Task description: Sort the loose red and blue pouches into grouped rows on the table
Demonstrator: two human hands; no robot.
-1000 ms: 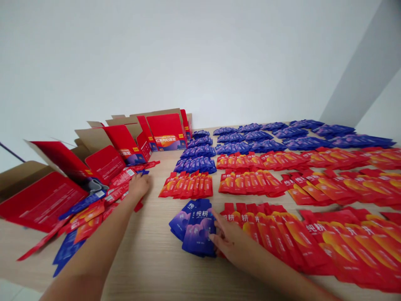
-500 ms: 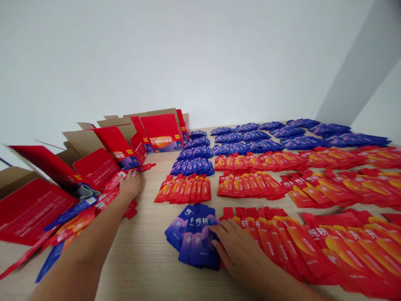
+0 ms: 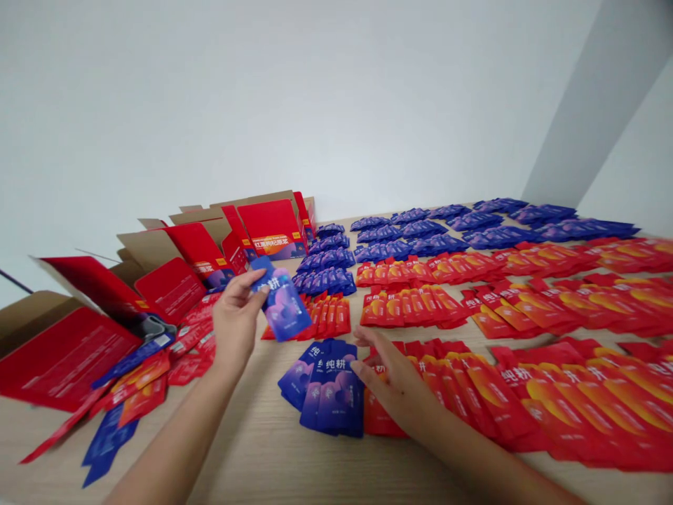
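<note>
Between the thumb and fingers of my left hand (image 3: pixel 238 308) is a blue pouch (image 3: pixel 287 308), raised above the table with its printed front showing. My right hand (image 3: pixel 394 382) has its fingers apart and grips nothing. It hovers at the right edge of a small fan of overlapping blue pouches (image 3: pixel 329 393), partly covering a row of red-orange pouches (image 3: pixel 457 379). Whether its fingertips touch the pouches, I cannot tell. Left of my left forearm lies a loose heap of mixed red pouches (image 3: pixel 141 382) and blue pouches (image 3: pixel 110 438).
Open red cartons (image 3: pixel 68 351) line the left side, with another red carton (image 3: pixel 273 228) at the back. Rows of blue pouches (image 3: pixel 428 228) run along the far side of the wooden table (image 3: pixel 273 456). Overlapping red-orange pouches (image 3: pixel 578 315) fill the right.
My left hand has come up from the heap and moved right, now with a blue pouch in it. My right hand's fingers have lifted and spread at the blue fan.
</note>
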